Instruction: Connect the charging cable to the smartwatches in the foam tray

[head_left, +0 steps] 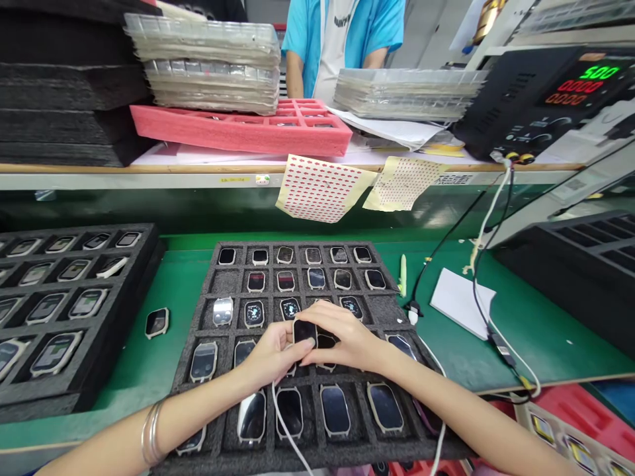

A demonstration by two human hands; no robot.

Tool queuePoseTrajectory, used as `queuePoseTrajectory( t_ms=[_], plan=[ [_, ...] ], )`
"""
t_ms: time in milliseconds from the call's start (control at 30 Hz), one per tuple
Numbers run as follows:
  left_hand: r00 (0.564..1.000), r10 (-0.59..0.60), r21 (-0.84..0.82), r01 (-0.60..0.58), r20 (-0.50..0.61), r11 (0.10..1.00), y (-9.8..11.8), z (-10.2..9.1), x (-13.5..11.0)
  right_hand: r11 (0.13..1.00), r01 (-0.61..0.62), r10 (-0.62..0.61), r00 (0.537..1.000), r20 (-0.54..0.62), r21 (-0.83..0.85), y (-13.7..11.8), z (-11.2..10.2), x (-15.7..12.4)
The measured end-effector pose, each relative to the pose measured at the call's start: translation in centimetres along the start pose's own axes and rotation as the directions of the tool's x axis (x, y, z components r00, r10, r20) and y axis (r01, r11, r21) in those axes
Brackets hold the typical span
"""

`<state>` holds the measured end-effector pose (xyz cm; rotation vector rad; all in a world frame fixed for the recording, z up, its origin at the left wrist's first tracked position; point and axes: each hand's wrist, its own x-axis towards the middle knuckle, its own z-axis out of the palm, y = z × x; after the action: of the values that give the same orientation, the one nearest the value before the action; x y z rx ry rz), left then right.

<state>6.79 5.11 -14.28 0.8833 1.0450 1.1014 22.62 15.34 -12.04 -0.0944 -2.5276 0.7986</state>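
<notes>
Two bare hands meet over a black foam tray (297, 378) on the green desk (129, 396). From here I see the left hand (275, 357) and the right hand (342, 337) closed in a narrow grip on a black watch body (304, 332), pinched from both sides above the middle of the tray. Another dark watch (326, 342) sits just under the right hand. A thin white cable (284, 423) runs down past the left hand. Rows of watches fill the tray's slots. A second foam tray (99, 330) is to the left, and one loose watch (157, 323) lies on the desk between the two trays.
</notes>
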Motion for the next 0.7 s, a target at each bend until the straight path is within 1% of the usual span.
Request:
queuePoseTrajectory(
  t_ms=[100, 233, 400, 600, 700],
  plan=[
    [1.000, 0.012, 0.013, -0.013, 0.004, 1.000, 0.17, 0.11, 0.04, 1.000, 0.000, 0.000, 1.000, 0.007, 0.002, -0.19, -0.23, -0.11],
    [0.997, 0.070, 0.014, -0.070, 0.030, 0.997, 0.42, 0.20, 0.09, 1.000, 0.005, -0.005, 1.000, 0.013, -0.007, -0.27, -0.27, -0.36],
    [0.988, 0.143, 0.045, -0.145, 0.058, 0.988, 0.18, -0.02, 0.07, 0.999, -0.042, 0.043, 0.999, 0.029, -0.010, 0.06, 0.19, -0.83],
    [0.987, 0.143, 0.051, -0.147, 0.077, 0.988, -0.12, -0.28, 0.13, 0.999, -0.044, 0.044, 0.999, 0.026, -0.027, -0.01, 0.22, -0.91],
    [0.990, 0.129, 0.066, -0.133, 0.064, 0.989, 0.10, -0.18, 0.09, 0.998, -0.054, 0.054, 0.998, 0.025, -0.029, -0.18, 0.15, -0.80]
  ],
)
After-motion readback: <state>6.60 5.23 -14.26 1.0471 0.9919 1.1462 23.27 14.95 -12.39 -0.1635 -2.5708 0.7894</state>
